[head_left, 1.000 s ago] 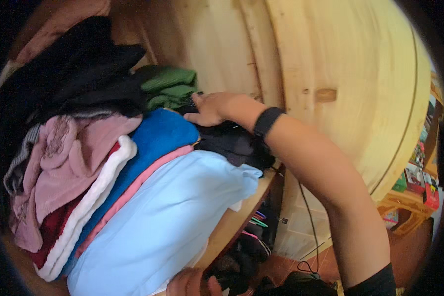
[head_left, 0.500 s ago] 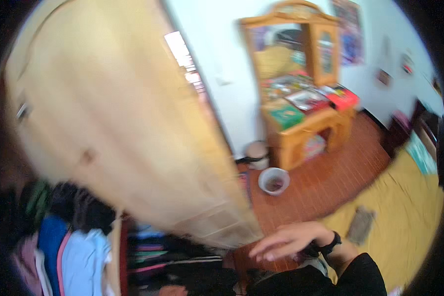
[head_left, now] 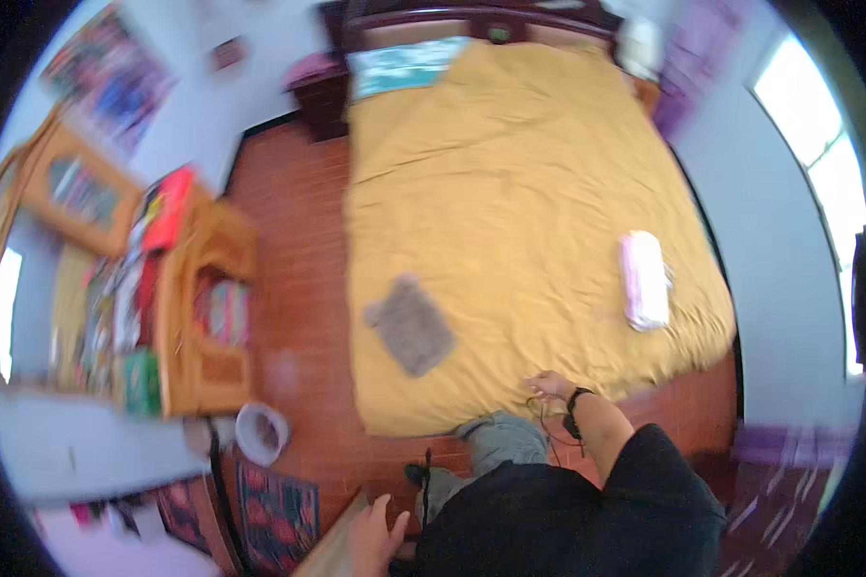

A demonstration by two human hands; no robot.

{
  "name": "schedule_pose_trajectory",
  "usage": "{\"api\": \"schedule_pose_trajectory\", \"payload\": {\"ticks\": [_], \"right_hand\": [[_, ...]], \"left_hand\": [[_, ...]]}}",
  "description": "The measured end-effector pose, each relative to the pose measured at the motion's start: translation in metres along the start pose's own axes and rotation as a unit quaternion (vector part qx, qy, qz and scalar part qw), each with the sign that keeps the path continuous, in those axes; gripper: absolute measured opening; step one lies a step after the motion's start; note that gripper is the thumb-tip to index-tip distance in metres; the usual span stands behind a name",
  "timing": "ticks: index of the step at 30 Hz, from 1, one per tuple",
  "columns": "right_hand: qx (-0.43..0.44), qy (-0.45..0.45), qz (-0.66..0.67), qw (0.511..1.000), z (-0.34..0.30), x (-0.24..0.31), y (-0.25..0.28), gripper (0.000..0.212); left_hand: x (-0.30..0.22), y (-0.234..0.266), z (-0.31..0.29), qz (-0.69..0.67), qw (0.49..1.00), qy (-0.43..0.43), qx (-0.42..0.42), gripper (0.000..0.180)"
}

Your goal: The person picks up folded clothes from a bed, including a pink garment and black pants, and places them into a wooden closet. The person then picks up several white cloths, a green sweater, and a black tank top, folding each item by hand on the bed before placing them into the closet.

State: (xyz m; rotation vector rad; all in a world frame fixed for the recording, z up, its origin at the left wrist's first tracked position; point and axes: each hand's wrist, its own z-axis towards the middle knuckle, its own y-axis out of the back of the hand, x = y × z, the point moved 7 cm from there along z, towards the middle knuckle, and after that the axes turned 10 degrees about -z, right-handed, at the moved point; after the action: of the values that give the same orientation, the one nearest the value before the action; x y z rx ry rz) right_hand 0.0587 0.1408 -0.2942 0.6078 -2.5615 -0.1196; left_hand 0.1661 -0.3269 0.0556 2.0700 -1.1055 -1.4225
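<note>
At the lower edge, my left hand [head_left: 375,534] has its thumb and fingers apart, beside the edge of a pale wooden door [head_left: 332,540]. I cannot tell whether it touches the wood. My right hand [head_left: 551,387], with a black band at the wrist, hangs in front of the near edge of the bed [head_left: 510,192], fingers loosely bent and nothing visible in them. A thin dark cable [head_left: 560,438] loops down just below that hand. On the yellow bedspread lie a grey-brown folded cloth [head_left: 412,325] and a rolled pink and white bundle [head_left: 645,281].
Along the left wall stands a wooden dressing table [head_left: 207,317] with a mirror and many items. A white bucket [head_left: 262,434] sits on the red floor [head_left: 303,288] near a patterned mat [head_left: 277,508]. At right are a window [head_left: 818,163] and purple fabric [head_left: 789,447].
My view has swung right, from the door and the shelves of clothes to the bed. The left hand now shows more fully, by the door edge; the right hand's fingers are less stretched.
</note>
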Motion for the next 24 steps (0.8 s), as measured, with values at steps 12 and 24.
{"api": "schedule_pose_trajectory", "payload": {"ticks": [12, 24], "right_hand": [[-0.272, -0.002, 0.598, 0.754, -0.044, -0.228, 0.15, 0.09], [-0.473, 0.103, 0.702, 0.523, 0.05, -0.306, 0.374, 0.091]], "left_hand": [[-0.034, -0.143, 0.195, 0.084, 0.947, -0.12, 0.284, 0.043], [0.064, -0.179, 0.244, 0.003, 0.94, 0.057, 0.335, 0.031]]}}
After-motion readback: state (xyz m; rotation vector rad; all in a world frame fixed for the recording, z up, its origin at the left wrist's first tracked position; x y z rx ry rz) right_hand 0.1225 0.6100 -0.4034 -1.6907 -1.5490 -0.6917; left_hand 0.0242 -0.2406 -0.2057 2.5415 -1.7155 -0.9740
